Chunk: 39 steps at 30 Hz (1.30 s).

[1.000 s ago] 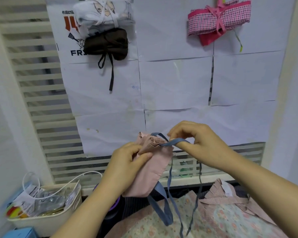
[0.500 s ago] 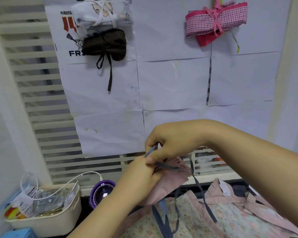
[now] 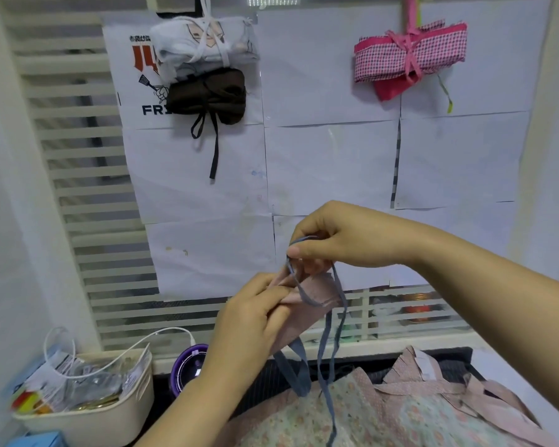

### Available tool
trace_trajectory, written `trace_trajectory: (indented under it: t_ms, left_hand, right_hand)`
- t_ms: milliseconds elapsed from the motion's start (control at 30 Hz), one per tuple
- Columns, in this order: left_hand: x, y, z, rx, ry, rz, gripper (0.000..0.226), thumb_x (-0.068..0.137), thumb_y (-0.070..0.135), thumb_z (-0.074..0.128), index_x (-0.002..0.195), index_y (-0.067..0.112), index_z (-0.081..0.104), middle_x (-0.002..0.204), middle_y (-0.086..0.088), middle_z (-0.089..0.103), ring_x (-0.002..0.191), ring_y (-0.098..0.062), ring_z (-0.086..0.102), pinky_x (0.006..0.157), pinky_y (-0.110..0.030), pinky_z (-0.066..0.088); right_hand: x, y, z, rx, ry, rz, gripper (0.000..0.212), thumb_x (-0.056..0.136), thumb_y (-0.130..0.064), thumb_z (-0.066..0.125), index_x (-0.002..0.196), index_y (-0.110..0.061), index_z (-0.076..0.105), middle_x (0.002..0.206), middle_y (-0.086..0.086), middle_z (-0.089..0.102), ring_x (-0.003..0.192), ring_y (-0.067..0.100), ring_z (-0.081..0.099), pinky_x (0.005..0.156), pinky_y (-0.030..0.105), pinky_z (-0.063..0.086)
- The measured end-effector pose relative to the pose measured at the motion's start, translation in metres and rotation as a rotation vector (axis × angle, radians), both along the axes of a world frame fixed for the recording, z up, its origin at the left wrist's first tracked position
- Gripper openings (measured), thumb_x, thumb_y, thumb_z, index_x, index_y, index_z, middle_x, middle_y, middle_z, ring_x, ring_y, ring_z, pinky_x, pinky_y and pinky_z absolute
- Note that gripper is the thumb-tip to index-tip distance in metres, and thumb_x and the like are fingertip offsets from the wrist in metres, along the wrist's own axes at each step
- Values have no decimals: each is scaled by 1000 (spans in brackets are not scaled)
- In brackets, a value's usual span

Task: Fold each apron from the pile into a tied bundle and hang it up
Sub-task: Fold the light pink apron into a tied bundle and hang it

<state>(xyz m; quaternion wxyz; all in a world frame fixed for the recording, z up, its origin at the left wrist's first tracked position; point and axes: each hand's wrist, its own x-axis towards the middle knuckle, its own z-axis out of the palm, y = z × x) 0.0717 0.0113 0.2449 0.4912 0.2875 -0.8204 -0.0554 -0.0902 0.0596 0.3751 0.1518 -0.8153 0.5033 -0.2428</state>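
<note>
the rolled pink apron (image 3: 323, 290) is held up in mid-air at the centre of the scene, in front of the papered wall and above the pile (image 3: 417, 414) on the near counter. the left hand (image 3: 255, 317) has its grip curled round the roll's left end, thumb pressed on top. the right hand (image 3: 336, 240), just above, pinches a loop of the blue tie (image 3: 305, 361) between thumb and finger. the rest of the tie hangs loose toward the pile.

the apron looks light and wholly soft - no stiffness to keep its shape, so the roll will likely spring open if the left grip slackens before a knot is drawn. best held across the roll's middle, squeezing the layers together. the tie is thin, flat and limp. it should bite well on the cloth but may twist or tangle with its own slack, so it is best taken close to the roll, where it can be pulled taut - not by its dangling end.

three tied bundles already hang on the far wall: white (image 3: 204, 43), brown (image 3: 210, 95) and pink check (image 3: 410, 56).
</note>
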Motion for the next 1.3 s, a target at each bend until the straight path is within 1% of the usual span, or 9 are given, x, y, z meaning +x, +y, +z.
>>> trace_trajectory:
  t_ms: [200,367,600,667,800,900,1033,1133,1300]
  left_hand:
    - [-5,7,8,66,170,-26,37,76,8,55,99,34,68,100,20,57,91,5,56,73,-5,37]
    - [-7,14,17,75,263,-54,37,77,8,59,101,34,68,100,16,59,93,8,56,78,-2,37]
    - [-8,18,12,212,354,-111,71,83,-6,63,101,62,48,105,28,60,100,5,59,80,-6,42]
    - [-7,19,10,134,290,-120,66,82,-5,56,111,54,55,109,23,58,105,4,56,84,-6,39]
    - [-6,12,10,153,271,-129,52,83,-5,56,94,44,69,102,16,53,94,3,56,79,-4,38]
    - [-3,10,14,244,286,-136,50,84,-10,59,94,39,67,98,8,57,88,5,56,76,-3,38]
    - [3,1,17,418,313,-177,33,86,4,65,89,36,71,95,5,62,84,7,57,76,-4,38]
    - [8,-9,13,552,371,-157,27,85,7,67,85,33,73,96,2,67,83,-1,61,76,-13,43]
    - [13,-15,8,671,356,-140,31,86,8,67,74,35,76,94,5,68,85,-9,63,78,-25,46]
  right_hand:
    - [-7,1,-1,64,-235,-35,15,91,-15,61,81,-8,70,74,4,71,56,9,60,61,23,52]
    - [-8,-3,-9,70,-187,-102,14,86,-21,69,76,-13,72,67,4,68,57,12,56,58,24,45]
    - [-4,-12,-17,43,-136,-206,26,81,-26,74,77,-1,71,64,8,60,57,11,47,54,23,36]
    - [-6,-14,-17,82,-126,-208,22,81,-26,74,69,-8,71,60,5,58,55,11,44,53,22,34]
    - [-12,-15,-16,182,-191,-194,31,81,-26,74,57,-13,61,44,-5,48,40,6,38,41,15,29]
    - [-24,-15,-20,388,-427,-148,26,87,-22,65,68,-6,57,48,-4,51,32,2,36,36,10,30]
    - [-36,-22,-34,442,-620,-143,37,83,-33,61,109,-8,60,94,5,58,40,6,30,52,16,45]
    - [-45,-22,-39,273,-398,-121,25,84,-32,65,106,-22,65,106,-5,60,63,5,55,69,16,49]
    - [-55,-28,-40,107,-58,-222,10,86,-38,65,85,-31,72,99,-11,69,83,1,61,84,20,45]
